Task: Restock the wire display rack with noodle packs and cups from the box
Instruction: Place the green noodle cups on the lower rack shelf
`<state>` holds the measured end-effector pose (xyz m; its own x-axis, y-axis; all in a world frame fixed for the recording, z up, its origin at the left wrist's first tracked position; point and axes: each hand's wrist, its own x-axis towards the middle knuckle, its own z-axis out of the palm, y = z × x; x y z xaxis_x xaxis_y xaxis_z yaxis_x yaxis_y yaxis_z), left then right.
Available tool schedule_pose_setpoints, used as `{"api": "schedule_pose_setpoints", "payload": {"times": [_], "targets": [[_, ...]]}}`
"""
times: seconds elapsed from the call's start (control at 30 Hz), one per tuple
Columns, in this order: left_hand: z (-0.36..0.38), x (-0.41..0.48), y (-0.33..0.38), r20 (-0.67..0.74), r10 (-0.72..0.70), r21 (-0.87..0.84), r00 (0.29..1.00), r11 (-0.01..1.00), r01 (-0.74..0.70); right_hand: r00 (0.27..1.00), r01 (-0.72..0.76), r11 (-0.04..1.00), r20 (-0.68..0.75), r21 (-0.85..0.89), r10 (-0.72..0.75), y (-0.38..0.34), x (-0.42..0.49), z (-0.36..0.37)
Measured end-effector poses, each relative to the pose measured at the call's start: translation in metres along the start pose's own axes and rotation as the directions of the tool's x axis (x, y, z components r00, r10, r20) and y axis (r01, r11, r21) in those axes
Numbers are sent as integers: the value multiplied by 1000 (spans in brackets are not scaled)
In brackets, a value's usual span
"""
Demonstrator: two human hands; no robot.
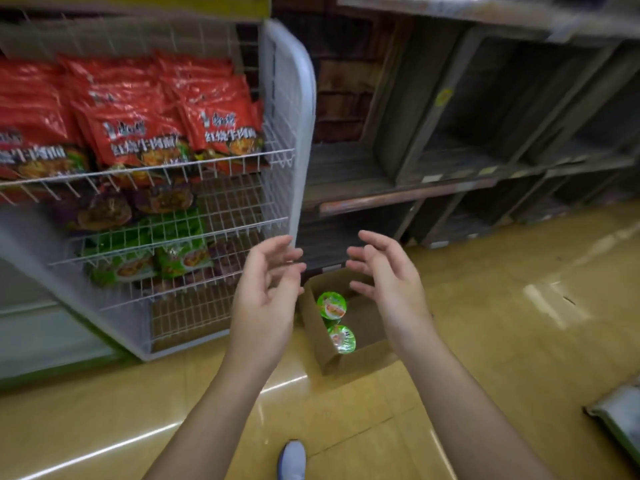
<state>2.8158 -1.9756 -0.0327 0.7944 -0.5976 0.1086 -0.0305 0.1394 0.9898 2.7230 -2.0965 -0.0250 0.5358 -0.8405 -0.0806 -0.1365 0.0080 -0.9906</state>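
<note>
The white wire display rack (287, 98) fills the left side, its shelves sloping down toward the front. On the top shelf, red plastic noodle packs (138, 133) stand in rows behind the front rail. Their printed faces point outward and their long sides run top to bottom. Below them lie purple noodle packs (104, 211), and on the next shelf down, green noodle packs (135, 265) with their faces turned up and forward.

The left hand (266, 299) hangs in the air just right of the rack's lower corner. It holds nothing, with the fingers spread and loosely curved and the palm turned to the right. The right hand (388, 282) mirrors it, also free of any load, palm turned left. The 2 hands are apart.

Between and beneath them, the open brown cardboard box (363, 327) sits on the glossy yellow floor (485, 341). Its opening faces up and its long axis runs away from the person toward the dark wooden shelving (450, 133). 2 noodle cups lie along its left wall, the far green-lidded cup (331, 304) and the near green-lidded cup (342, 338), with their lids facing up.

A light grey shoe (292, 459) shows at the bottom edge.
</note>
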Motion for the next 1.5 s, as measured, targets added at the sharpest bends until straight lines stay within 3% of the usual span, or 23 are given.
{"api": "schedule_pose_setpoints", "payload": {"times": [0.33,0.63,0.87,1.13,1.33,1.5], "targets": [[83,-23,20,58,8,47,998,999,-10,998,64,997,-27,39,-63,-17,-4,-74],[207,24,-30,-66,-74,132,995,988,83,999,-6,999,48,50,3,33,105,-173],[253,66,-99,-169,-181,106,969,974,201,987,-44,998,156,-40,50,105,174,-196],[259,153,-257,-178,-262,101,949,954,282,974,-110,992,192,-64,121,238,279,-156],[252,204,-452,-166,-344,165,924,914,370,952,-143,982,255,-119,170,427,353,-118],[238,233,-603,-112,-462,270,880,838,475,970,-151,982,173,-111,169,589,401,-87]]}}
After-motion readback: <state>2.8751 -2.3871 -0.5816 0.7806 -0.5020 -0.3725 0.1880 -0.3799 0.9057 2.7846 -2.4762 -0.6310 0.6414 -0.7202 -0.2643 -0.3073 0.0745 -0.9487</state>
